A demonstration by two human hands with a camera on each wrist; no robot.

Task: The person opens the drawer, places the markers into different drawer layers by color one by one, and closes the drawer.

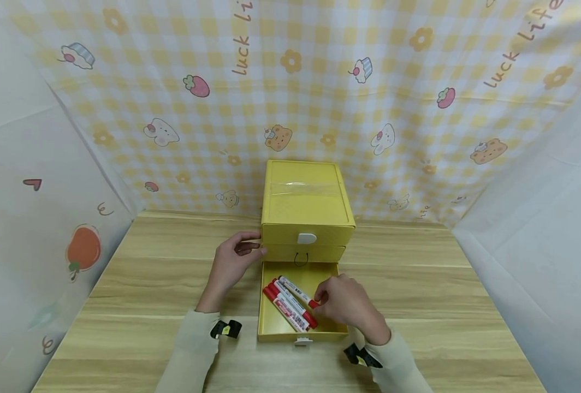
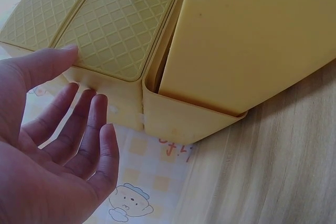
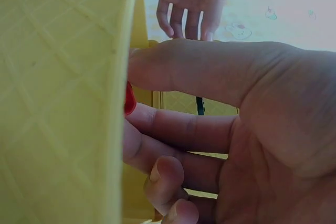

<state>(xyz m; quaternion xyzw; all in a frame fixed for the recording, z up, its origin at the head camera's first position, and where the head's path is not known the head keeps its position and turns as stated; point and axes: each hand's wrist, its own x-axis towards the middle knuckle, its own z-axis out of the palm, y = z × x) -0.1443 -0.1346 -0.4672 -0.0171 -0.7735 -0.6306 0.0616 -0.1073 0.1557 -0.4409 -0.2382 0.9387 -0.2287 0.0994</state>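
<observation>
A yellow drawer cabinet (image 1: 307, 210) stands at the back of the table, its bottom drawer (image 1: 268, 325) pulled out. White-and-red markers (image 1: 284, 308) lie slanted side by side in that drawer. My right hand (image 1: 347, 300) reaches over the drawer's right side and pinches the red end of a white marker (image 1: 297, 291); in the right wrist view only its red tip (image 3: 130, 99) shows between thumb and forefinger, behind the drawer wall. My left hand (image 1: 235, 257) is at the cabinet's left side, thumb touching its front edge and fingers loosely bent, as the left wrist view shows.
Above the open drawer are two closed drawers, the top one with a white knob (image 1: 307, 238), the middle one with a dark loop (image 1: 301, 259). A checked cloth (image 1: 290, 103) hangs behind the wooden table (image 1: 413, 273). White sheets flank both sides.
</observation>
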